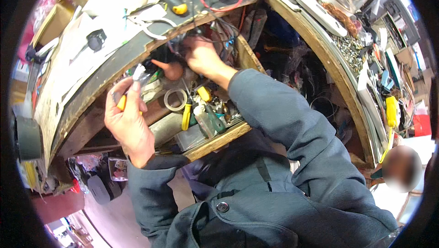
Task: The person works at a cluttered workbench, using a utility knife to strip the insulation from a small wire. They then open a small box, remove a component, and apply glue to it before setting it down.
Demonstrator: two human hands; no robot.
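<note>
Yellow handle (121,103) sits up by the left side of the open wooden drawer (219,141). An orange-brown rubber bulb (173,71), tape roll (175,108) and yellow-handled screwdriver (186,117) lie inside; the table (109,63) edge crowds the back. The left hand (129,115), bent upward, has its fingers curled around the handle. The right hand (200,55) reaches far in, arm stretched out; I can't tell whether its fingers grip.

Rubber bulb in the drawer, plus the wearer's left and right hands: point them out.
Rubber bulb (173,71): head view, on its rounded body.
Left hand (131,127): head view, below the thumb.
Right hand (203,56): head view, back of the hand.
</note>
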